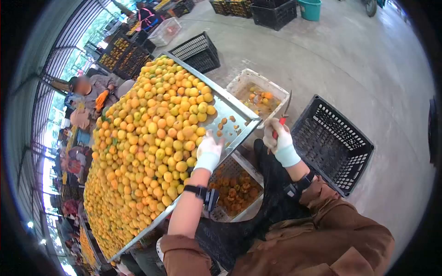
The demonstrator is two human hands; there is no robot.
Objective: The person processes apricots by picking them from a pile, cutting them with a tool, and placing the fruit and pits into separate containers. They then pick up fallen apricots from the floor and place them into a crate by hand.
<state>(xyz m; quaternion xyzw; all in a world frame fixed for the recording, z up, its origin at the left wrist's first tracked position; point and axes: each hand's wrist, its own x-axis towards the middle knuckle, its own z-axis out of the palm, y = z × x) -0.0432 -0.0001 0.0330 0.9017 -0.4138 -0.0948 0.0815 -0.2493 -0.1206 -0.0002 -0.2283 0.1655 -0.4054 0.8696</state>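
My left hand (209, 151), in a white glove, reaches over the metal tray (235, 108) at the edge of a big heap of yellow-orange apricots (152, 133). Its fingers and thumb look apart, with no fruit visible in them. In my right hand (280, 140), also gloved, is a knife (282, 120) with a red handle, its blade pointing up and away from me. A few small brown-orange fruit pieces (224, 121) lie on the bare metal corner of the tray, just beyond my left hand.
A white crate (234, 87) with fruit in murky liquid stands beyond the tray corner. A black crate (334, 142) sits at my right. Below the tray, a perforated crate (251, 169) contains halved fruit. Another person (99, 89) with orange gloves is across the heap.
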